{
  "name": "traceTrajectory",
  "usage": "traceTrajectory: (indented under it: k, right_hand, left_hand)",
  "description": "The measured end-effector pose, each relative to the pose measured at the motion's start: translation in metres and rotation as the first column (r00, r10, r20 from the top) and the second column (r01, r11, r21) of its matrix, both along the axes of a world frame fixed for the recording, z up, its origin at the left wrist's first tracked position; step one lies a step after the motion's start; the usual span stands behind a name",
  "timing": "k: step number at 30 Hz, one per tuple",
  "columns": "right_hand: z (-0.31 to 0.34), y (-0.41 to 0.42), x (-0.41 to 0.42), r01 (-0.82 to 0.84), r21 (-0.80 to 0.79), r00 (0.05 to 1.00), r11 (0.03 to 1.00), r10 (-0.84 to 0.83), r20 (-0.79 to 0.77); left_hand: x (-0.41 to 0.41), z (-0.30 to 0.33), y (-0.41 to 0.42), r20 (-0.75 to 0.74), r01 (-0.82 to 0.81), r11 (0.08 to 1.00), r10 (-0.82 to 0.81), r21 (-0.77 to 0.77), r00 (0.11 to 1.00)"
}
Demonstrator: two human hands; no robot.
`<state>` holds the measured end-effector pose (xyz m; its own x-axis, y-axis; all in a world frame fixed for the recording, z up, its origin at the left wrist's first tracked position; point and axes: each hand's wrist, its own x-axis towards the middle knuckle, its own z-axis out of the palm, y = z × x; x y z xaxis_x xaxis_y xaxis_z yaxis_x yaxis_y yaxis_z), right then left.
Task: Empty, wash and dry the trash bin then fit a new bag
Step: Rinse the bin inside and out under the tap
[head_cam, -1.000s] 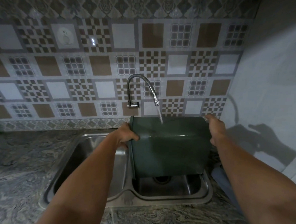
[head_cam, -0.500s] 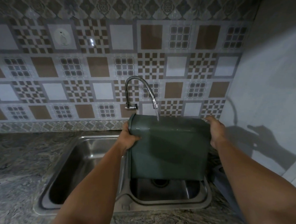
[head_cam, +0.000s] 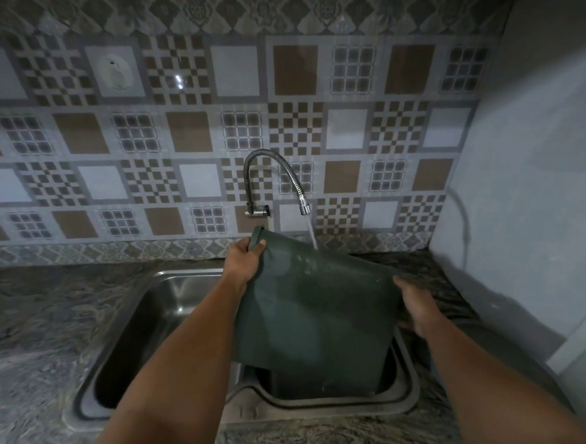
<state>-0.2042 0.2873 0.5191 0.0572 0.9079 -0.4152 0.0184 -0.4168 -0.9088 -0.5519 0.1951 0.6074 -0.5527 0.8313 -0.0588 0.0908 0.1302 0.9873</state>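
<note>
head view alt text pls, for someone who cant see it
Two bare hands hold a dark green trash bin tilted over the right sink basin under a running tap. The left hand grips its upper rim; the right hand holds its lower right side.

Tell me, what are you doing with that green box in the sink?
A person is washing a dark green trash bin over the right basin of the steel sink. The left hand grips the bin's upper left corner, and the right hand holds its right side lower down, so the bin is tilted. Water runs from the bendy tap onto the bin's top edge. The washing is underway; no new bag is in sight.
</note>
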Motion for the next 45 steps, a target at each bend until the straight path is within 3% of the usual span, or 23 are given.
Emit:
traceTrajectory:
  k: [5,13,16,21,23,28,35,41,45]
  right_hand:
    - [-0.02,-0.03,-0.011,-0.084,-0.099,0.996,0.992,0.083,-0.01]
    - [-0.019,-0.041,-0.011,-0.003,-0.145,0.989,0.989,-0.019,-0.146]
    - [-0.017,-0.041,-0.006,-0.02,-0.115,0.986,0.993,0.001,-0.166]
    - [-0.02,-0.037,0.002,-0.01,-0.103,0.981,0.995,-0.011,-0.195]
    - [-0.022,-0.035,0.005,-0.002,-0.108,0.976,0.994,-0.022,-0.216]
    - [-0.024,-0.037,0.005,0.019,-0.095,0.98,0.995,-0.037,-0.195]
    - [-0.02,-0.054,0.007,-0.001,-0.146,0.979,0.989,-0.029,-0.2]
    - [-0.011,-0.057,-0.002,-0.034,-0.178,0.987,0.983,0.006,-0.158]
    - [-0.017,-0.052,-0.009,-0.058,-0.203,0.996,0.977,0.042,-0.081]
  left_hand:
    - [-0.006,-0.002,0.002,-0.013,-0.056,0.998,0.056,-0.027,0.998]
    - [-0.017,0.001,0.008,0.046,-0.159,0.975,0.168,-0.153,0.985]
    - [-0.014,0.007,0.001,0.151,-0.102,0.991,0.115,-0.09,0.982]
    - [0.002,0.015,-0.018,0.056,0.165,0.976,-0.159,-0.144,0.986]
    - [0.009,0.02,-0.022,0.016,0.131,0.979,-0.13,-0.155,0.991]
    - [0.013,0.025,-0.011,0.091,0.011,0.996,-0.002,-0.093,0.996]
    - [0.016,0.023,-0.017,0.087,0.285,0.95,-0.275,-0.126,0.957]
    - [0.016,0.028,-0.018,-0.15,0.14,0.982,-0.158,-0.124,0.976]
    - [0.002,0.03,-0.019,-0.209,0.039,0.99,-0.067,-0.136,0.976]
